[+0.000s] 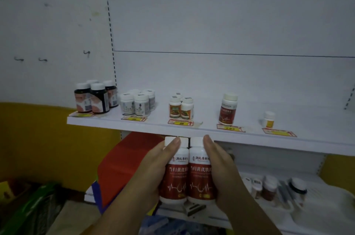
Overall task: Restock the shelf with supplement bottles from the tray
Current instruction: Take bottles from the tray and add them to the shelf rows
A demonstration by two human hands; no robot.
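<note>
Two white bottles with red labels are pressed side by side between my hands, just below the front edge of the white shelf. My left hand grips the left bottle; my right hand grips the right bottle. A single matching red-label bottle stands upright on the shelf, above and to the right of my hands. The white tray lies at the lower right with several bottles in it.
On the shelf stand dark bottles at the left, white bottles, orange-label bottles and one small yellow-label bottle at the right. Price tags line the shelf edge. A red box sits below left.
</note>
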